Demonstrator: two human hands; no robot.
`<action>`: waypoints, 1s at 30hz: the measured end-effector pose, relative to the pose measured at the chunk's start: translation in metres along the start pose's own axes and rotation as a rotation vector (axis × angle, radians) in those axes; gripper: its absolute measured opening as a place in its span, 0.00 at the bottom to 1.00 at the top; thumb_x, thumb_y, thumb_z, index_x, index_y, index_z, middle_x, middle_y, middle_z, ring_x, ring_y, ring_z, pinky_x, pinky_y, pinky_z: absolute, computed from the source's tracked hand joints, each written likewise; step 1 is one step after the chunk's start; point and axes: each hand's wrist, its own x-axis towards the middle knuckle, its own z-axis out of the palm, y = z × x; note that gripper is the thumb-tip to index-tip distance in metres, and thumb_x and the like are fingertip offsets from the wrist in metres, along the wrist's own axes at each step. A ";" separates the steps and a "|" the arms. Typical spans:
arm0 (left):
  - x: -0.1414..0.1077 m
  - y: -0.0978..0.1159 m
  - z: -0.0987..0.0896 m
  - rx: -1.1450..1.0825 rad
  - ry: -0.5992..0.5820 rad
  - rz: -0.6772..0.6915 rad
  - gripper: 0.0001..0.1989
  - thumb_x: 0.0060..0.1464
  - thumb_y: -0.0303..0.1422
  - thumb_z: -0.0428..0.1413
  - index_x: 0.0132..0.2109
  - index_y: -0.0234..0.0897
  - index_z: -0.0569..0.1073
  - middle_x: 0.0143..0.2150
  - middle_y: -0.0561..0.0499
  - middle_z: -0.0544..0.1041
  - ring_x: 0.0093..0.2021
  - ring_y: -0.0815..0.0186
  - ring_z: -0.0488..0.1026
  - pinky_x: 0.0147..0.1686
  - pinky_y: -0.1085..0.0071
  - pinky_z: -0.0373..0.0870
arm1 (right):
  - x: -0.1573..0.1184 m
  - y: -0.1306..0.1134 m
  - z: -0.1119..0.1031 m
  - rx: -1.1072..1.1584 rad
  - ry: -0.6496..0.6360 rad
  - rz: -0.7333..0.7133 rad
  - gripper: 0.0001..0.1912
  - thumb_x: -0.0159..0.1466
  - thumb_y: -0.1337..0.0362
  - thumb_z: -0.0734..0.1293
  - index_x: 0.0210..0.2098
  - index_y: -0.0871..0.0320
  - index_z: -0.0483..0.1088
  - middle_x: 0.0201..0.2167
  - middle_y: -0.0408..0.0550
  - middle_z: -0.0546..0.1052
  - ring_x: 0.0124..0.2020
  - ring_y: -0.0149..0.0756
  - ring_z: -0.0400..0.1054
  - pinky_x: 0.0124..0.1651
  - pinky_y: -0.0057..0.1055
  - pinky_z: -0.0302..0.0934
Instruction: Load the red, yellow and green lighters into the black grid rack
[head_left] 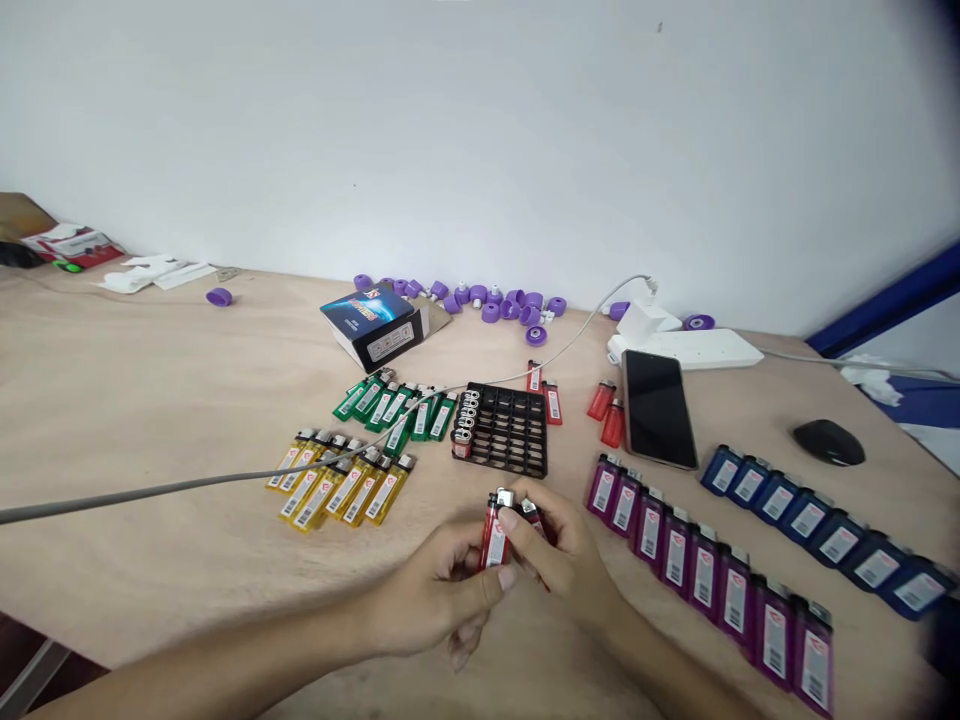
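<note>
Clamping fingers [487,586] on red lighters [493,545] at lower centre, the left hand [442,588] grips one, the right hand [564,560] another.

Tray [523,471] noted on the table [187,400], lighters [703,570] in its left column and lying on both sides. Box [371,318] behind, leftward. Phone [659,410] right, before the power strip [701,349]; mouse [829,441] farther right.

We see a wooden counter [135,400] against a plain wall [450,130].
Light falls evenly; a blue diagonal bar [885,295] edges our right.
</note>
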 end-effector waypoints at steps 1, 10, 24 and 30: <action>0.000 -0.001 0.000 0.055 0.047 0.021 0.24 0.61 0.54 0.55 0.44 0.35 0.67 0.16 0.65 0.60 0.12 0.76 0.56 0.14 0.79 0.62 | -0.001 0.001 0.000 0.000 0.031 0.014 0.16 0.68 0.51 0.65 0.29 0.55 0.67 0.19 0.36 0.61 0.19 0.28 0.51 0.22 0.27 0.47; -0.001 0.015 -0.020 0.944 0.690 0.821 0.05 0.63 0.26 0.52 0.46 0.37 0.70 0.33 0.51 0.74 0.33 0.67 0.73 0.35 0.71 0.71 | 0.017 0.002 -0.016 -0.110 0.445 -0.072 0.15 0.66 0.50 0.66 0.34 0.55 0.70 0.23 0.41 0.72 0.17 0.28 0.56 0.20 0.28 0.50; 0.029 0.030 -0.059 1.480 0.577 0.617 0.38 0.62 0.34 0.53 0.73 0.36 0.45 0.72 0.35 0.57 0.73 0.49 0.50 0.70 0.46 0.49 | 0.111 -0.003 -0.019 -0.589 0.369 -0.251 0.13 0.67 0.56 0.62 0.34 0.56 0.74 0.32 0.48 0.81 0.34 0.42 0.73 0.39 0.33 0.60; 0.027 0.028 -0.061 1.415 0.546 0.591 0.36 0.63 0.31 0.52 0.73 0.37 0.47 0.73 0.36 0.54 0.72 0.50 0.53 0.69 0.49 0.55 | 0.113 0.002 -0.021 -0.698 0.279 -0.256 0.10 0.68 0.59 0.62 0.38 0.54 0.74 0.35 0.49 0.82 0.37 0.43 0.75 0.39 0.32 0.61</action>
